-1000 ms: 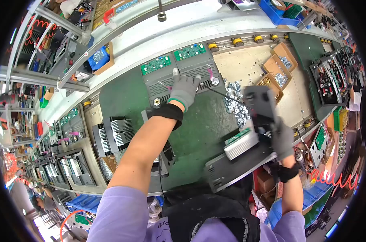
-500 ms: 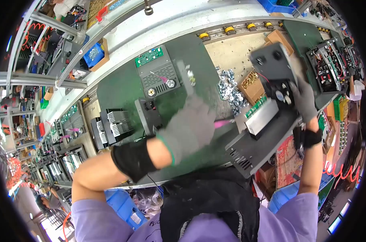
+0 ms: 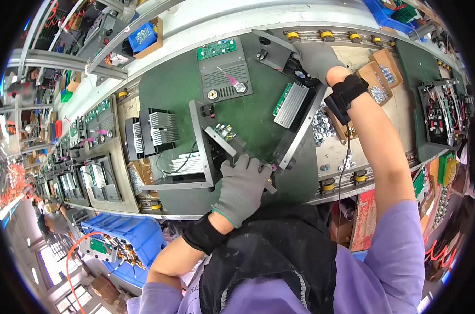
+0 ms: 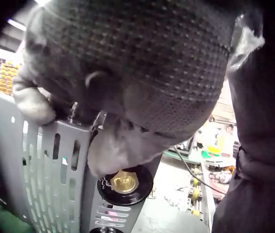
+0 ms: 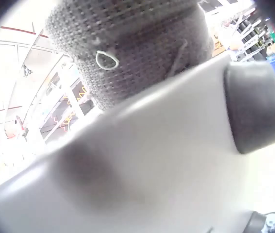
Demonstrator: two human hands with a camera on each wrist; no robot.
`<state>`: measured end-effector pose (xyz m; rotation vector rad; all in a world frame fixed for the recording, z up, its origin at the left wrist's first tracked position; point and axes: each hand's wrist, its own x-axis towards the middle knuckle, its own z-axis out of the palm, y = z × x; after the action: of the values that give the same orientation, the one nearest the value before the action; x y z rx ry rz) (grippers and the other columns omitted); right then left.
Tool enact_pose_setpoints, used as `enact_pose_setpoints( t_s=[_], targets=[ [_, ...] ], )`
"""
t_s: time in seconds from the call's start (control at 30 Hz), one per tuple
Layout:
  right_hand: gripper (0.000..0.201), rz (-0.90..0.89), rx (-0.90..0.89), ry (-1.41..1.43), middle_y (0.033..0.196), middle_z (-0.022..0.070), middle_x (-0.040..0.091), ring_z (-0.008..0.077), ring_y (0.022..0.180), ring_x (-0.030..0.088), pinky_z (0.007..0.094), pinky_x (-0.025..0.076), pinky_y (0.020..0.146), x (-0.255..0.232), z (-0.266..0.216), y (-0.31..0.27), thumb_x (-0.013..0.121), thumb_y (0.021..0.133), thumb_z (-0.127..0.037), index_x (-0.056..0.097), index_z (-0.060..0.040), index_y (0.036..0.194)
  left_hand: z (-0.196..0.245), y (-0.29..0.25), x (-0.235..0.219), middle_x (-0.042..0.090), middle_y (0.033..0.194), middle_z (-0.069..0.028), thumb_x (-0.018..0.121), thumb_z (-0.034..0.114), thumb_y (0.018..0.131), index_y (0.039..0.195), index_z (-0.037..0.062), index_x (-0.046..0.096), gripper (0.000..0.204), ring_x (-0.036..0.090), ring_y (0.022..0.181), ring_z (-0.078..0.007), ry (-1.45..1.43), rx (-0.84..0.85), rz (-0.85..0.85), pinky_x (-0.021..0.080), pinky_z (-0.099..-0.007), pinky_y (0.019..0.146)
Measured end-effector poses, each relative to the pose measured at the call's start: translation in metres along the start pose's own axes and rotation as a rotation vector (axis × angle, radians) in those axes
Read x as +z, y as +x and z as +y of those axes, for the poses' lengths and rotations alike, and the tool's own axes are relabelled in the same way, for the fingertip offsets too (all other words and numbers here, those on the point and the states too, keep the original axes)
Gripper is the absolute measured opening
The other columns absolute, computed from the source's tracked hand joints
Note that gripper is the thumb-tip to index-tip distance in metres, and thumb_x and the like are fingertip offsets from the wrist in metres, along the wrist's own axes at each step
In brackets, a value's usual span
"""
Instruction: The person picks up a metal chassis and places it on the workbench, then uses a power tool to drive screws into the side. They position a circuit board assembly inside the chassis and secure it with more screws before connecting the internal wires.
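My gloved left hand (image 3: pixel 242 191) pinches the edge of a grey slotted metal panel (image 4: pixel 64 160) near the bench's front. A brass nut (image 4: pixel 125 182) on a black washer sits just under its fingertips, and the panel is tipped up on edge. My gloved right hand (image 3: pixel 318 60) grips the far end of a black metal chassis (image 3: pixel 304 125) tilted over the green mat. The chassis carries a finned heatsink (image 3: pixel 292 107) and a fan (image 3: pixel 298 73). In the right wrist view, fingers curl over its edge near a rubber foot (image 5: pixel 254 107).
Another slotted panel (image 3: pixel 224 78) with a green circuit board lies at the back of the mat. A second chassis (image 3: pixel 196 141) stands left of my left hand. Loose nuts (image 3: pixel 321 128) and cardboard boxes of hardware (image 3: pixel 378 86) are on the right. Finned heatsinks (image 3: pixel 161 127) stand farther left.
My left hand has taken one of the two slotted panels from the back and brought it forward, tipping it up. My right hand has swung the chassis from the front right onto the mat.
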<state>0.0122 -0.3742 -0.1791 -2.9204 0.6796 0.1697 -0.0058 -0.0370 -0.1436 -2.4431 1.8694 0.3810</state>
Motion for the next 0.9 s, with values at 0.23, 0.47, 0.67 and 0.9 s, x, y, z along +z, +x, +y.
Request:
enact_pose_setpoints(
  t_s=[0.23, 0.47, 0.67, 0.9],
  targets=[
    [0.024, -0.027, 0.045, -0.013, 0.099, 0.0189, 0.068, 0.0354, 0.096, 0.066, 0.0453, 0.051, 0.083, -0.026, 0.007, -0.006, 0.052, 0.089, -0.018, 0.064, -0.0084, 0.108, -0.004, 0.010, 0.004, 0.057, 0.099, -0.0056, 0.074, 0.026, 0.068, 0.102, 0.0152, 0.066, 0.037, 0.053, 0.099, -0.0248, -0.072, 0.011, -0.092, 0.040, -0.0415, 0.075],
    [0.024, 0.035, -0.009, -0.066, 0.092, 0.0189, 0.068, 0.0378, 0.089, 0.065, 0.0447, 0.051, 0.080, 0.000, 0.019, -0.002, 0.053, 0.088, -0.016, 0.064, -0.0087, 0.108, 0.001, 0.034, 0.000, 0.056, 0.095, -0.0051, 0.070, 0.021, 0.069, 0.095, 0.0150, 0.066, 0.027, 0.053, 0.092, -0.0247, -0.089, -0.077, -0.002, 0.037, -0.0401, 0.070],
    [0.021, 0.049, 0.027, -0.026, 0.096, 0.0173, 0.069, 0.0350, 0.092, 0.067, 0.0449, 0.053, 0.078, 0.004, 0.019, 0.007, 0.054, 0.088, -0.017, 0.065, -0.0078, 0.104, -0.013, 0.036, 0.005, 0.055, 0.093, -0.0032, 0.069, 0.021, 0.071, 0.094, 0.0178, 0.066, 0.023, 0.053, 0.093, -0.0233, -0.042, 0.059, -0.020, 0.036, -0.0406, 0.073],
    [0.023, 0.024, 0.003, -0.026, 0.096, 0.0179, 0.069, 0.0356, 0.092, 0.067, 0.0451, 0.052, 0.079, 0.003, 0.023, 0.002, 0.052, 0.088, -0.017, 0.064, -0.0081, 0.107, 0.001, 0.042, 0.010, 0.055, 0.092, -0.0018, 0.069, 0.022, 0.073, 0.098, 0.0188, 0.064, 0.025, 0.054, 0.093, -0.0223, -0.031, -0.094, 0.087, 0.037, -0.0429, 0.075]
  ],
)
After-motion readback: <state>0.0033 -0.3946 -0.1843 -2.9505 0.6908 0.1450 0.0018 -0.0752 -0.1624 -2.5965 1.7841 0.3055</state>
